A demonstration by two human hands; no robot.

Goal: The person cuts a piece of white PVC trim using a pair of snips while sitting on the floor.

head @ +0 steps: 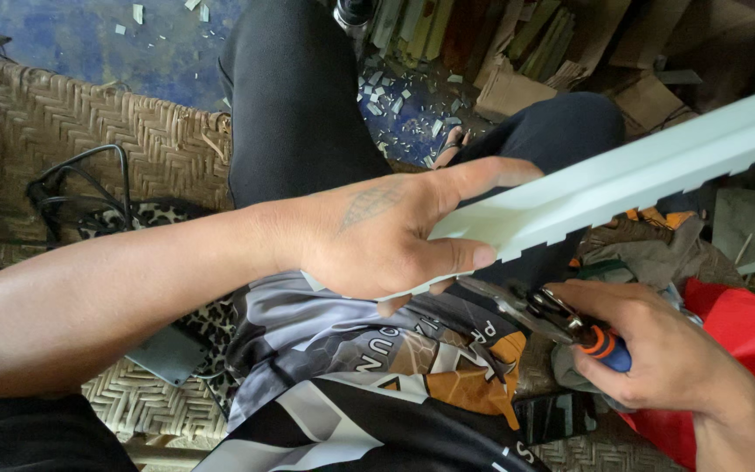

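Note:
My left hand [386, 232] grips the near end of a long pale green-white strip [640, 170] with a notched lower edge; the strip runs up and to the right out of the frame. My right hand [666, 350] holds metal snips [530, 310] with an orange and blue handle. The blades sit just below the strip's notched edge, near my left fingers. Whether the blades touch the strip is unclear.
I sit on a woven mat [63, 114] with black-trousered legs [299, 96] stretched out. A black cable [80, 175] lies at the left. Small offcuts [404, 96] litter the blue floor. Cardboard pieces [517, 83] and a red cloth [744, 341] lie at the right.

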